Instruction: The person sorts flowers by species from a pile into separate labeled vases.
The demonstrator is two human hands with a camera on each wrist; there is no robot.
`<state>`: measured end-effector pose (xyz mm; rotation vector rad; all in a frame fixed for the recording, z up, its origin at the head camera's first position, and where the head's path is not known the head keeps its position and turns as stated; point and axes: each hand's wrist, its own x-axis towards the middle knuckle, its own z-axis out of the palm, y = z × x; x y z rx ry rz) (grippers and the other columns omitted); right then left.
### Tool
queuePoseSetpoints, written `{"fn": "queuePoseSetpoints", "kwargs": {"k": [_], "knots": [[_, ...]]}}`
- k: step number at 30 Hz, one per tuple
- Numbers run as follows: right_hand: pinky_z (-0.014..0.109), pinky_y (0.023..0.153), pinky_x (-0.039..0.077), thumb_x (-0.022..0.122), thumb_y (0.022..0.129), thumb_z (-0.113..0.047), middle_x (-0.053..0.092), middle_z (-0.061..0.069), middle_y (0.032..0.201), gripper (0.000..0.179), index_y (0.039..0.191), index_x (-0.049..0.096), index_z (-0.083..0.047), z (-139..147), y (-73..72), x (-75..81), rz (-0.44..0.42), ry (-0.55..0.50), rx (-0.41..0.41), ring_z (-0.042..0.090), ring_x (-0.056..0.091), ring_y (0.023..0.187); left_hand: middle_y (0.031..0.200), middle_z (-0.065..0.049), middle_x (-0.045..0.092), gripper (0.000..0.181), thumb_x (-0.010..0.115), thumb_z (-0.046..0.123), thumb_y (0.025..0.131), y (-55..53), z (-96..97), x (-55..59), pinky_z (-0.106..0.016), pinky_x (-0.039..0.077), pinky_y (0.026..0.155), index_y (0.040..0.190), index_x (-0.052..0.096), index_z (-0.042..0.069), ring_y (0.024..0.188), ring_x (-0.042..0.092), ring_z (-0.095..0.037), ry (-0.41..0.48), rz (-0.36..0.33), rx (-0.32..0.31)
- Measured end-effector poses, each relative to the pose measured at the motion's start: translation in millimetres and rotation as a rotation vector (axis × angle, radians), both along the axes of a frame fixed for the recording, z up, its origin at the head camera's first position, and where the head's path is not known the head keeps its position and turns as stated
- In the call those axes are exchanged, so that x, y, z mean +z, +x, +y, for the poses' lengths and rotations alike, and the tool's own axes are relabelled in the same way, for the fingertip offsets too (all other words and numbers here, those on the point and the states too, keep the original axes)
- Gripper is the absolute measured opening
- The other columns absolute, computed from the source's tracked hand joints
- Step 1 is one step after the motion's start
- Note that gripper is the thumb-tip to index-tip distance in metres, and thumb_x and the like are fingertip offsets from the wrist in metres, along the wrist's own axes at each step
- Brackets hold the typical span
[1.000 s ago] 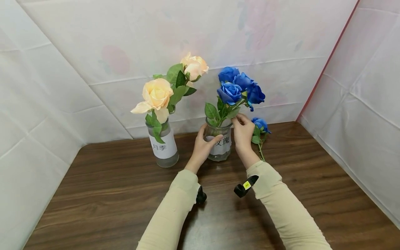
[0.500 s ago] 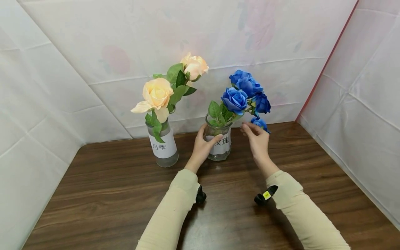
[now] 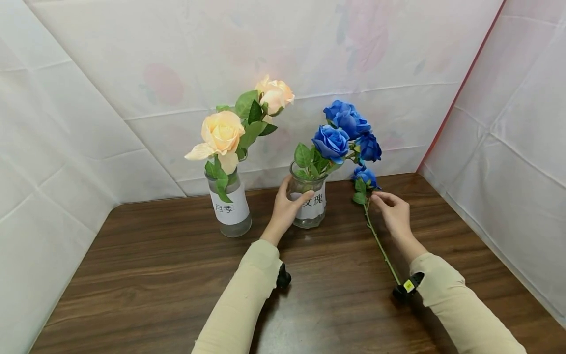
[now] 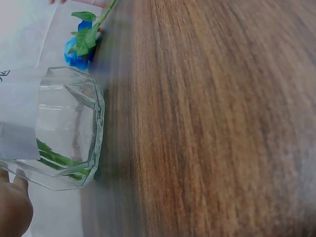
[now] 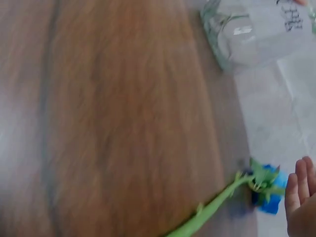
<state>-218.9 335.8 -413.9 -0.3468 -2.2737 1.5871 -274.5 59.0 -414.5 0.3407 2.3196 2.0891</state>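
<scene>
My left hand (image 3: pixel 283 210) holds the side of a glass vase (image 3: pixel 310 222), its thumb across the white paper label. Several blue roses (image 3: pixel 332 143) stand in that vase, leaning right; the left wrist view shows green stems (image 4: pixel 60 159) through the glass. To its right, a single blue rose (image 3: pixel 365 177) with a long green stem (image 3: pixel 378 239) lies on the table. Beside its leaves is my right hand (image 3: pixel 395 214), fingers loosely bent and holding nothing. In the right wrist view, the fingers (image 5: pixel 292 193) are near the blue bloom (image 5: pixel 269 203).
A second labelled glass vase (image 3: pixel 236 229) holds peach roses (image 3: pixel 222 132) on the left. The dark wooden table (image 3: pixel 146 275) meets a pale cloth backdrop (image 3: pixel 177 44) behind, with more cloth (image 3: pixel 522 147) along the right side.
My right hand has left the blue roses in the vase and moved right, toward the loose rose. Those roses now lean further right. My left hand stays on the vase.
</scene>
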Motion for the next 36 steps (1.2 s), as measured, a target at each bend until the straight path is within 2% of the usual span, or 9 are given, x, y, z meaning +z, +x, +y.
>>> {"fn": "queuePoseSetpoints", "kwargs": {"k": [5,12,16,20,25,27,29,34,36], "knots": [[0.021,0.063,0.053,0.068,0.097,-0.022,0.073,-0.002,0.085,0.033,0.118,0.070,0.003,11.9,-0.2,-12.2,-0.084,0.072,-0.006,0.008,0.067,0.071,0.156,-0.003,0.033,0.082,0.074,0.046,0.088,0.1,-0.6,-0.2,-0.049,0.031,0.112,0.155,0.031,0.024,0.144,0.029,-0.022,-0.006,0.001,0.009],[0.026,0.060,0.049,0.071,0.094,-0.029,0.074,0.013,0.087,0.034,0.111,0.074,0.001,14.8,-4.8,-22.2,-0.209,0.361,0.039,0.016,0.067,0.069,0.155,-0.004,0.035,0.081,0.074,0.045,0.088,0.4,-0.7,0.0,-0.050,0.032,0.111,0.154,0.032,0.024,0.143,0.031,-0.022,0.004,0.001,0.008],[0.035,0.065,0.051,0.072,0.092,-0.032,0.074,0.016,0.094,0.038,0.110,0.074,0.001,13.6,-8.9,-20.4,-0.295,0.414,0.070,0.026,0.068,0.080,0.156,-0.003,0.034,0.082,0.074,0.046,0.088,0.6,-0.6,0.3,-0.050,0.032,0.111,0.155,0.031,0.024,0.143,0.030,-0.022,0.002,-0.002,0.009],[0.043,0.074,0.053,0.071,0.092,-0.029,0.072,0.019,0.103,0.032,0.103,0.076,0.002,14.0,-12.6,-15.8,-0.350,0.461,0.094,0.034,0.065,0.089,0.156,-0.003,0.033,0.083,0.074,0.047,0.088,0.7,-0.4,0.7,-0.049,0.032,0.111,0.155,0.030,0.024,0.143,0.030,-0.021,0.004,-0.001,0.003],[0.039,0.070,0.052,0.069,0.094,-0.024,0.074,0.015,0.092,0.026,0.095,0.078,0.001,16.3,-14.9,-9.7,-0.399,0.492,0.131,0.029,0.066,0.081,0.156,-0.003,0.033,0.084,0.074,0.047,0.088,1.3,0.1,1.4,-0.050,0.033,0.111,0.155,0.030,0.025,0.143,0.030,-0.022,0.011,0.001,-0.008],[0.036,0.066,0.051,0.068,0.094,-0.023,0.074,0.012,0.084,0.027,0.097,0.078,0.001,18.0,-15.1,-7.5,-0.415,0.466,0.150,0.024,0.065,0.075,0.156,-0.003,0.033,0.083,0.074,0.047,0.088,1.3,0.3,1.5,-0.050,0.033,0.111,0.155,0.030,0.025,0.143,0.030,-0.022,0.013,0.001,-0.007],[0.032,0.065,0.052,0.068,0.094,-0.022,0.072,0.008,0.081,0.029,0.104,0.076,0.004,20.3,-15.0,-5.5,-0.436,0.375,0.178,0.019,0.064,0.073,0.155,-0.003,0.034,0.083,0.074,0.047,0.088,1.1,0.4,1.3,-0.050,0.033,0.111,0.155,0.030,0.025,0.143,0.030,-0.022,0.013,0.000,-0.006],[0.025,0.071,0.053,0.065,0.097,-0.020,0.068,-0.006,0.087,0.046,0.131,0.057,0.011,29.6,-12.5,0.0,-0.497,-0.025,0.256,0.007,0.061,0.077,0.155,-0.003,0.035,0.083,0.074,0.047,0.088,0.2,-0.1,-0.1,-0.049,0.033,0.111,0.155,0.030,0.024,0.142,0.031,-0.022,0.010,-0.003,-0.002],[0.023,0.073,0.053,0.064,0.098,-0.019,0.066,-0.011,0.087,0.047,0.134,0.054,0.009,33.3,-10.3,1.7,-0.491,-0.178,0.277,0.004,0.061,0.078,0.155,-0.003,0.035,0.083,0.074,0.048,0.088,-0.2,-0.5,-0.7,-0.049,0.033,0.111,0.155,0.031,0.024,0.142,0.032,-0.022,0.007,-0.004,0.001]]}}
